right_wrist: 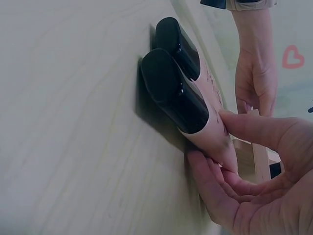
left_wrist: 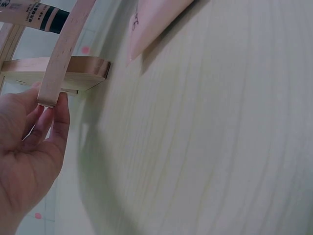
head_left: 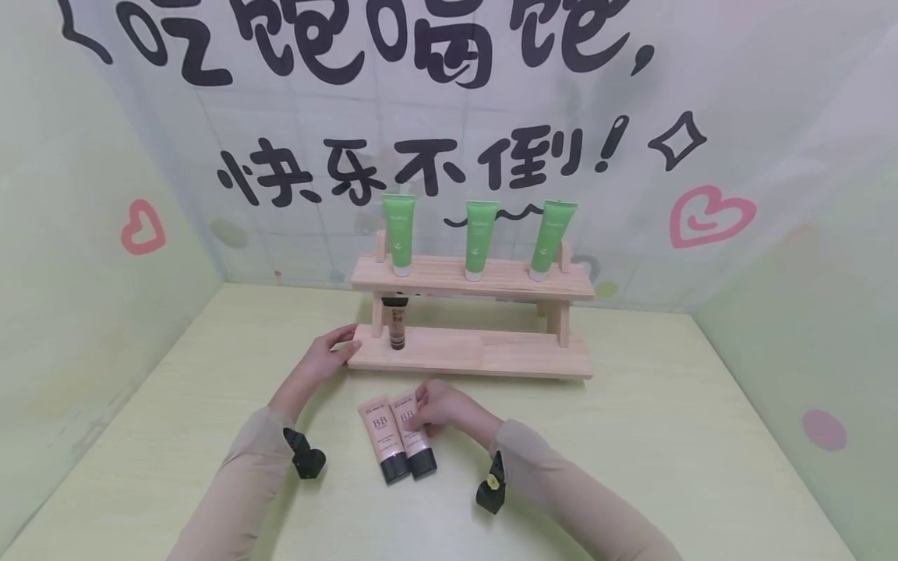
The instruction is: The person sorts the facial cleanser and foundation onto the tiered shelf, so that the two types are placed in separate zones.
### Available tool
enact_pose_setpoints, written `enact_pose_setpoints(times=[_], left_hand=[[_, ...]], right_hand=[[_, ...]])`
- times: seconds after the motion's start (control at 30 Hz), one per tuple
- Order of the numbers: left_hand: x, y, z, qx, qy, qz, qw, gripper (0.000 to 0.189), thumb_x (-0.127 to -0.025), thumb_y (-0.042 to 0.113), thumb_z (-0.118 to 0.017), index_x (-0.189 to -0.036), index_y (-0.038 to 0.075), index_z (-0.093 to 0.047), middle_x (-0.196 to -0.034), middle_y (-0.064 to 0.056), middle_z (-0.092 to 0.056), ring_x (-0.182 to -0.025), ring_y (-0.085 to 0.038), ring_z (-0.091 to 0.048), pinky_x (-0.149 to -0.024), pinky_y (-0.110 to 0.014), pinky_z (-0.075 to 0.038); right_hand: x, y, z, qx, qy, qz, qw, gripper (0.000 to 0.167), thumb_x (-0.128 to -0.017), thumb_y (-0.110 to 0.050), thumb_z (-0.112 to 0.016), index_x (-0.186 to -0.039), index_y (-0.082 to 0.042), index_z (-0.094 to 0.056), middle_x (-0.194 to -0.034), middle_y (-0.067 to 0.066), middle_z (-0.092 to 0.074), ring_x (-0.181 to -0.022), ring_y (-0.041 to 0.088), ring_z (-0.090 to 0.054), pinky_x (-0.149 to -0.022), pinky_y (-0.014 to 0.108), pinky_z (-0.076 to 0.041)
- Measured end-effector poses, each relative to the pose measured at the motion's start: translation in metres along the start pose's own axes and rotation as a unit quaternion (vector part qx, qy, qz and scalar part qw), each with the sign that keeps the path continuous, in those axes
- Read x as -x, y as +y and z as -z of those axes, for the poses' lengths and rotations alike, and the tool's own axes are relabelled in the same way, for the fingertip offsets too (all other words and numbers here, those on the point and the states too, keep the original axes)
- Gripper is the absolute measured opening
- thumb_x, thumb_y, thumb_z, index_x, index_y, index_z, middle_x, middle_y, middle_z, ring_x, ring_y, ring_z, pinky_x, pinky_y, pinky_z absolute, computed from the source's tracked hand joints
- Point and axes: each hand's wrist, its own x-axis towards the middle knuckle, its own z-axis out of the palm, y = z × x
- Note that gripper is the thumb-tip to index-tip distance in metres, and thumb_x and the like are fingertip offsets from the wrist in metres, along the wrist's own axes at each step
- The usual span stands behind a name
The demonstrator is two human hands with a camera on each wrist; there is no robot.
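Observation:
A two-tier wooden display rack (head_left: pixel 484 357) stands at the back of the table. My left hand (head_left: pixel 328 354) grips the left end of its lower board, thumb on one face and fingers on the other in the left wrist view. In front of the rack, two pink BB cream tubes with black caps lie side by side. My right hand (head_left: pixel 447 405) pinches the right BB cream tube (right_wrist: pixel 215 117) between thumb and fingers. The left BB cream tube (head_left: pixel 381 428) lies against it, caps towards me.
Three green tubes, among them the middle one (head_left: pixel 481 240), stand cap-down on the upper board. A small brown tube with dark ends (head_left: pixel 397 321) stands at the lower board's left. Printed cloth walls (head_left: pixel 793 312) enclose the table (head_left: pixel 631 436) at the back and sides.

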Motion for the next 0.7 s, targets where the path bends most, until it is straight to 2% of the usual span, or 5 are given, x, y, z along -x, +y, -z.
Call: enact_pose_setpoints(times=[0.2, 0.43, 0.7], left_hand=[[-0.0002, 0.0007, 0.0001, -0.001, 0.002, -0.006, 1.0000, 0.056, -0.095, 0.030, -0.048, -0.144, 0.011, -0.028, -0.143, -0.020, -0.036, -0.127, -0.036, -0.041, -0.099, -0.042, -0.044], [0.0002, 0.0035, -0.0019, 0.007, -0.002, 0.003, 1.0000, 0.057, -0.095, 0.032, -0.047, -0.144, 0.012, -0.027, -0.144, -0.019, -0.035, -0.127, -0.036, -0.042, -0.099, -0.041, -0.045], [0.0042, 0.0053, 0.0012, -0.003, 0.001, 0.003, 1.0000, 0.056, -0.096, 0.031, -0.046, -0.144, 0.012, -0.027, -0.144, -0.019, -0.034, -0.130, -0.037, -0.038, -0.103, -0.044, -0.040]], right_hand=[[-0.0014, 0.0030, -0.0003, -0.013, -0.003, 0.006, 0.9999, 0.045, -0.068, -0.008, -0.077, -0.104, 0.001, -0.051, -0.080, 0.009, -0.059, -0.064, 0.018, -0.058, -0.059, 0.028, -0.053], [-0.0003, 0.0088, 0.0031, -0.065, -0.013, 0.009, 0.9977, 0.049, -0.069, -0.007, -0.075, -0.110, 0.001, -0.050, -0.086, 0.011, -0.059, -0.068, 0.019, -0.059, -0.062, 0.029, -0.054], [0.0006, 0.0093, 0.0091, -0.100, -0.033, 0.005, 0.9945, 0.052, -0.070, -0.006, -0.074, -0.115, 0.001, -0.048, -0.090, 0.013, -0.059, -0.071, 0.020, -0.062, -0.065, 0.031, -0.056]])
